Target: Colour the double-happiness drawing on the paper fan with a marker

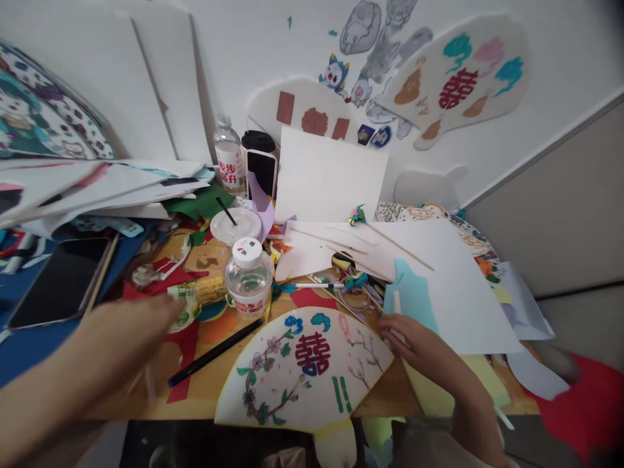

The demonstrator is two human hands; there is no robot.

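My left hand (pixel 131 331) reaches in blurred from the left, its fingertips close to a lying yellow-labelled plastic bottle (pixel 195 296). Beside that bottle stands a clear plastic jar with a white cap (pixel 249 276). My right hand (pixel 414 341) rests at the lower edge of a large white paper sheet (pixel 453 305), next to a light blue paper cutout (pixel 409 296). Whether its curled fingers pinch anything is hidden. Between my hands lies a paper fan painted with a red double-happiness character and blossoms (pixel 302 367), with a black marker (pixel 214 351) left of it.
A wooden table (pixel 385 396) is crowded with coloured paper, thin wooden sticks and a small pinwheel (pixel 357 214). A smartphone (pixel 61 283) lies on blue paper at the left. A water bottle (pixel 228 156) and a black-lidded cup (pixel 258 140) stand at the back, before a decorated wall.
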